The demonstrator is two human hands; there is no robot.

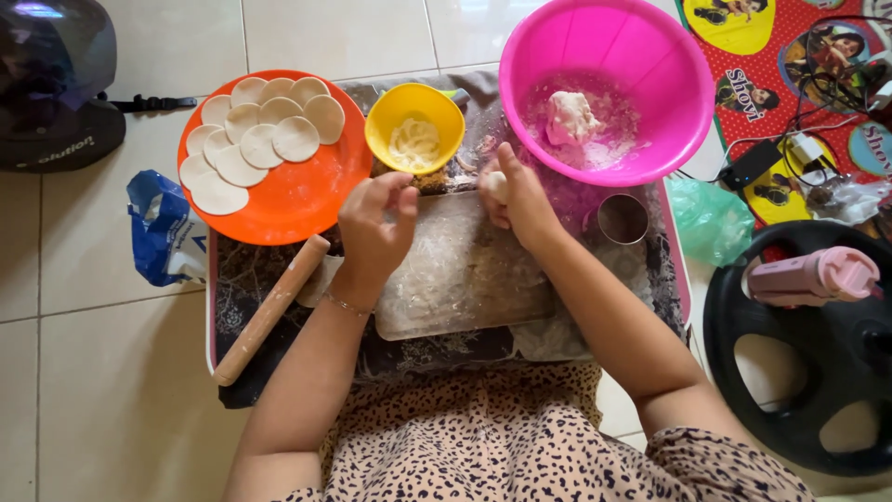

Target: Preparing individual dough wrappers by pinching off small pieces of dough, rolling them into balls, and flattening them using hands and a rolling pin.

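My right hand [520, 200] is closed around a small ball of white dough [497, 185] just above the far edge of a floured clear board [465, 288]. My left hand [376, 223] hovers over the board's left end with its fingers curled and pinched together; nothing shows in it. A big pink bowl [650, 74] holding a lump of dough [569, 116] and flour stands right behind my right hand. A small yellow bowl [446, 112] with white strips sits behind my left hand.
An orange plate [316, 195] carries several round dough discs [260, 139]. A wooden rolling pin [269, 311] lies left of the board, a round metal cutter [623, 218] to its right. A blue bag [163, 228] lies on the tiled floor, a black fan [808, 344] at right.
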